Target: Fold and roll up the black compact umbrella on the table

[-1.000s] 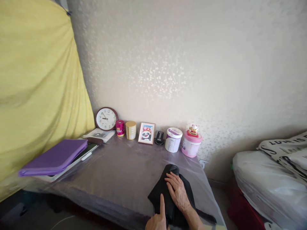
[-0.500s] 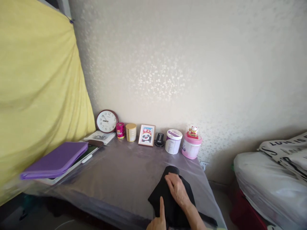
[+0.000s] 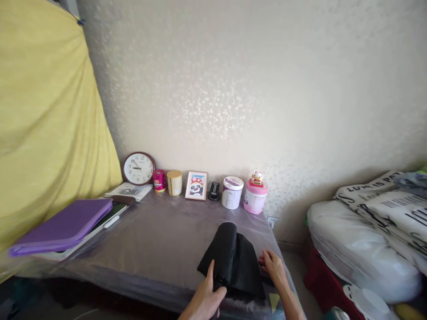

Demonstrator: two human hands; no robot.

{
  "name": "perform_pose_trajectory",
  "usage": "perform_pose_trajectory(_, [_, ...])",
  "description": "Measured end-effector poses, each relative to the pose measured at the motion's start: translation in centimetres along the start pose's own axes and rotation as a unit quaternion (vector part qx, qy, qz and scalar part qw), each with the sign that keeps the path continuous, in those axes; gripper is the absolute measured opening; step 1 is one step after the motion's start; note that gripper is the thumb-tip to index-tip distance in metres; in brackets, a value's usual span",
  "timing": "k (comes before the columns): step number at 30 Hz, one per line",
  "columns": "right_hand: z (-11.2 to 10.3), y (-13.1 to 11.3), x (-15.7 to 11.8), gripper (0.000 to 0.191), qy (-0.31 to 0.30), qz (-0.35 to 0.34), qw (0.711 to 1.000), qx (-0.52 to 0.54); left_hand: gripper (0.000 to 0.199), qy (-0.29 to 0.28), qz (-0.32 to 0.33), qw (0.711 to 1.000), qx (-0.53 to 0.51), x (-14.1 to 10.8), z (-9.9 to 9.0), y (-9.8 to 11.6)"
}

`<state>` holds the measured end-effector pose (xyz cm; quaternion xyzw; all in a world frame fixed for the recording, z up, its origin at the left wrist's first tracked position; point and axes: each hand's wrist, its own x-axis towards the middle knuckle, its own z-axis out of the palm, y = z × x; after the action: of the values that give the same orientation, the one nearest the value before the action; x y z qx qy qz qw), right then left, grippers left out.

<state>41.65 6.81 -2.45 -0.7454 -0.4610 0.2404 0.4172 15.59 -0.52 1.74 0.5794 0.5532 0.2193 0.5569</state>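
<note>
A black folded item [image 3: 245, 266], its fabric spread on both sides of a rolled middle, lies near the table's front right. My left hand [image 3: 207, 293] is wrapped round the narrow lower end of it, the index finger stretched along the fabric. Just right of the black fabric, my right hand [image 3: 272, 265] has its fingers curled together near the table's right edge; whatever they pinch is too small to make out.
Along the wall stand a clock [image 3: 139, 168], a pink can [image 3: 159, 181], a yellow-lidded jar [image 3: 175, 183], a panda picture [image 3: 196, 186], a white tub [image 3: 232, 193] and a pink tub [image 3: 255, 198]. Purple folder [image 3: 66, 222] at left; bagged bedding [image 3: 360, 244] at right.
My right hand has left the top of the black item and moved right. My left hand has come further into view, round its lower end. The view has shifted slightly right.
</note>
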Motion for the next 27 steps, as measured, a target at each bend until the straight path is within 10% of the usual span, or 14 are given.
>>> perform_pose_trajectory(4, [0.5,-1.3,-0.9,0.043,-0.084,0.060,0.994,0.045,0.081,-0.026,-0.013,0.997,-0.073,-1.2,-0.8,1.2])
perform_pose_trajectory(11, [1.2,-3.0,-1.3,0.046,-0.049,-0.041,0.998,-0.002,0.078,-0.010,0.006,0.998,-0.054,-0.7,-0.5,0.2])
perform_pose_trajectory(27, [3.3,-8.5,-1.3,0.049,-0.066,-0.094,0.987,0.111,0.074,0.088,-0.013,0.950,0.298,-0.2,1.0,-0.4])
